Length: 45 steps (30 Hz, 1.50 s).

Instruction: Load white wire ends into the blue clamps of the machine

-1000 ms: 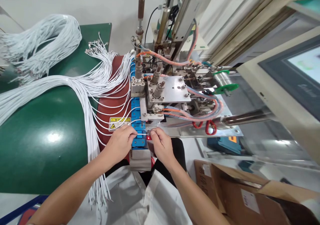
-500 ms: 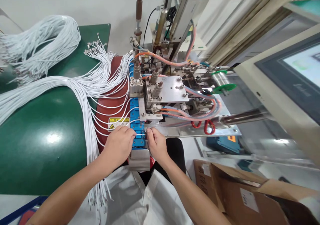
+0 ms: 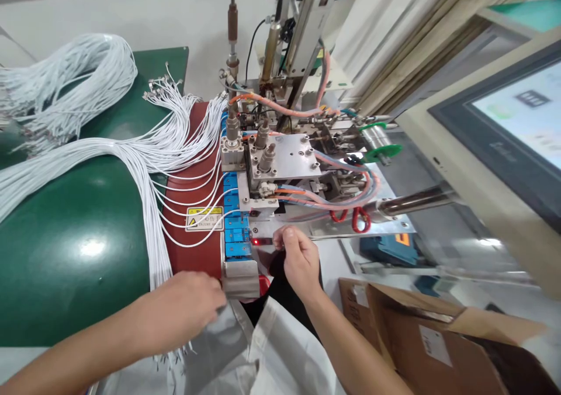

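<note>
My left hand [image 3: 188, 304] is blurred over the lower end of a bundle of white cables [image 3: 155, 237], left of the metal end plate [image 3: 241, 278]; its fingers are partly curled and their grip does not show clearly. My right hand [image 3: 300, 260] is closed, thumb against curled fingers, just right of the row of blue clamps [image 3: 236, 234]. Whatever its fingers may hold is hidden. White wires run from the bundle into several blue clamps farther up. Beside the lower clamps glows a small red light [image 3: 256, 241].
A wiring machine [image 3: 287, 155] with hoses and a wire spool [image 3: 377, 141] stands ahead. Another cable bundle [image 3: 100, 62] lies on the green table [image 3: 87, 290]. At right are a screen [image 3: 512, 114] and an open cardboard box [image 3: 412, 348]. A warning label [image 3: 204, 219] marks the red surface.
Both hands have left the blue clamps: the left moved down and left, the right a little right and down. The white wire stretched between them no longer shows there. The view shifted slightly.
</note>
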Motion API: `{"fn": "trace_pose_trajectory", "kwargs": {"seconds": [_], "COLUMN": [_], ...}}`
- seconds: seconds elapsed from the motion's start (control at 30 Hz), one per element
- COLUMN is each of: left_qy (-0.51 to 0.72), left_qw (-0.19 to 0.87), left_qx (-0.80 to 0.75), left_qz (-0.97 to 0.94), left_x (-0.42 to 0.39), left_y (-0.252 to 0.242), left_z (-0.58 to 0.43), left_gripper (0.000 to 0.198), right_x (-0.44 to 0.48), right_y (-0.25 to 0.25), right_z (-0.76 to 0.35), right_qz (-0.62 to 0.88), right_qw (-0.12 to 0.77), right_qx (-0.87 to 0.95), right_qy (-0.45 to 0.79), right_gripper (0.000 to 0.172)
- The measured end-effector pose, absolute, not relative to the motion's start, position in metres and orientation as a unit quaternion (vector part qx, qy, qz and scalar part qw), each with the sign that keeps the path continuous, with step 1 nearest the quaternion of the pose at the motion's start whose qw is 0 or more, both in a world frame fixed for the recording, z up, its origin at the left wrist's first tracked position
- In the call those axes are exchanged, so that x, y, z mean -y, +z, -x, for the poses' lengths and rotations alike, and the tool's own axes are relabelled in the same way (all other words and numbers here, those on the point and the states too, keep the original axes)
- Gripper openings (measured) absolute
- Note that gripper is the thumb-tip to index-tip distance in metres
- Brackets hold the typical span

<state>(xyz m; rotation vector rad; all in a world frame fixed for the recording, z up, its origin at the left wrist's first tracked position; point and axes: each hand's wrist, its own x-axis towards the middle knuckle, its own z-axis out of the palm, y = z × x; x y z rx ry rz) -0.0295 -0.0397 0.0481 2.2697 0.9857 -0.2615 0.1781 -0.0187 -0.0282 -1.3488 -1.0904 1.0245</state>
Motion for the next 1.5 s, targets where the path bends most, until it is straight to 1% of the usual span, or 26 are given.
{"fn": "trace_pose_trajectory", "kwargs": {"seconds": [0.03, 0.1, 0.17, 0.2, 0.3, 0.37, 0.47, 0.53, 0.67, 0.73, 0.8, 0.9, 1.0, 1.13, 1.23, 1.3, 1.37, 1.43, 1.5], "left_qy": [-0.148, -0.202, -0.204, -0.190, -0.101, 0.012, 0.169, 0.216, 0.228, 0.230, 0.240, 0.259, 0.274, 0.272, 0.264, 0.259, 0.260, 0.266, 0.272], "left_qw": [0.308, 0.261, 0.249, 0.259, 0.326, 0.356, 0.353, 0.341, 0.349, 0.364, 0.387, 0.417, 0.419, 0.425, 0.448, 0.462, 0.466, 0.464, 0.453], "left_qx": [-0.342, -0.325, -0.328, -0.328, -0.328, -0.382, -0.478, -0.504, -0.502, -0.504, -0.514, -0.527, -0.528, -0.517, -0.515, -0.523, -0.534, -0.543, -0.551], "left_qz": [-0.876, -0.886, -0.888, -0.888, -0.881, -0.853, -0.786, -0.764, -0.758, -0.749, -0.727, -0.694, -0.686, -0.692, -0.682, -0.668, -0.655, -0.648, -0.646], "left_x": [0.047, 0.056, 0.059, 0.056, 0.041, 0.029, 0.017, 0.014, 0.016, 0.017, 0.018, 0.018, 0.017, 0.016, 0.015, 0.014, 0.013, 0.013, 0.013], "left_y": [0.044, 0.035, 0.029, 0.028, 0.036, 0.042, 0.041, 0.036, 0.027, 0.025, 0.023, 0.021, 0.018, 0.018, 0.018, 0.017, 0.017, 0.017, 0.018], "left_z": [0.035, 0.045, 0.049, 0.047, 0.032, 0.018, 0.000, -0.007, -0.015, -0.019, -0.023, -0.026, -0.027, -0.026, -0.024, -0.023, -0.023, -0.024, -0.025], "left_gripper": [0.010, 0.016, 0.019, 0.021, 0.019, 0.018, 0.017, 0.017, 0.022, 0.027, 0.030, 0.023, 0.018, 0.016, 0.016, 0.016, 0.016, 0.016, 0.017], "right_x": [0.019, 0.020, 0.021, 0.022, 0.026, 0.030, 0.036, 0.037, 0.035, 0.033, 0.032, 0.033, 0.033, 0.031, 0.029, 0.029, 0.029, 0.031, 0.032], "right_y": [-0.027, -0.025, -0.024, -0.024, -0.022, -0.021, -0.021, -0.019, -0.013, -0.010, -0.008, -0.010, -0.012, -0.011, -0.010, -0.010, -0.012, -0.013, -0.013], "right_z": [-0.179, -0.180, -0.180, -0.180, -0.177, -0.175, -0.173, -0.173, -0.174, -0.173, -0.172, -0.169, -0.167, -0.168, -0.168, -0.166, -0.163, -0.160, -0.158], "right_qz": [0.564, 0.563, 0.564, 0.565, 0.560, 0.541, 0.505, 0.500, 0.532, 0.532, 0.519, 0.521, 0.539, 0.563, 0.556, 0.552, 0.559, 0.565, 0.567], "right_qw": [0.534, 0.529, 0.524, 0.522, 0.526, 0.535, 0.556, 0.567, 0.544, 0.523, 0.514, 0.531, 0.543, 0.507, 0.495, 0.501, 0.517, 0.534, 0.536], "right_qx": [0.458, 0.461, 0.465, 0.464, 0.457, 0.451, 0.438, 0.435, 0.477, 0.520, 0.549, 0.535, 0.506, 0.519, 0.511, 0.473, 0.432, 0.427, 0.465], "right_qy": [0.433, 0.437, 0.438, 0.438, 0.448, 0.467, 0.493, 0.489, 0.440, 0.416, 0.405, 0.401, 0.398, 0.395, 0.430, 0.469, 0.484, 0.462, 0.418], "right_gripper": [0.039, 0.039, 0.039, 0.039, 0.037, 0.036, 0.036, 0.033, 0.016, 0.013, 0.012, 0.013, 0.011, 0.009, 0.013, 0.014, 0.015, 0.014, 0.012]}}
